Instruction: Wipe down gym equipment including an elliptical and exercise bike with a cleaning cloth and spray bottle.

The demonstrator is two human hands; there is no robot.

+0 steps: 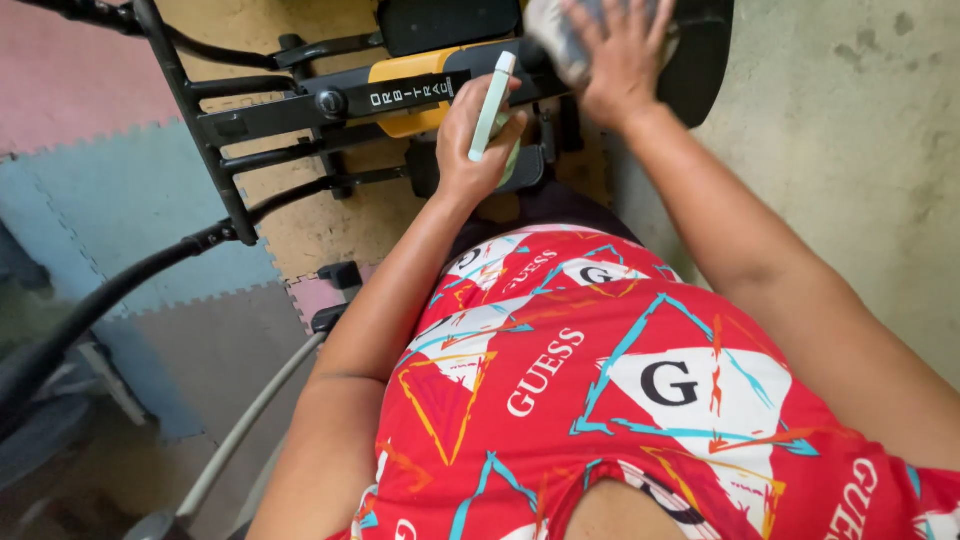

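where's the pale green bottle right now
In the head view, the pale green bottle is upper centre, held upright in the left hand, just left of the right hand pressing a grey cloth on the exercise machine.

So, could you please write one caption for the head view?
Left hand holds a pale green bottle while right hand presses a grey cloth on an exercise machine.

Bare concrete floor [850, 120] on the right, stained and grey. Interlocking foam mats [120, 200] on the left in pink, blue, grey and tan, laid edge to edge. On the mats, a black and yellow exercise machine [400, 95], its frame bars and a curved black handle [110, 290] reaching out leftward.
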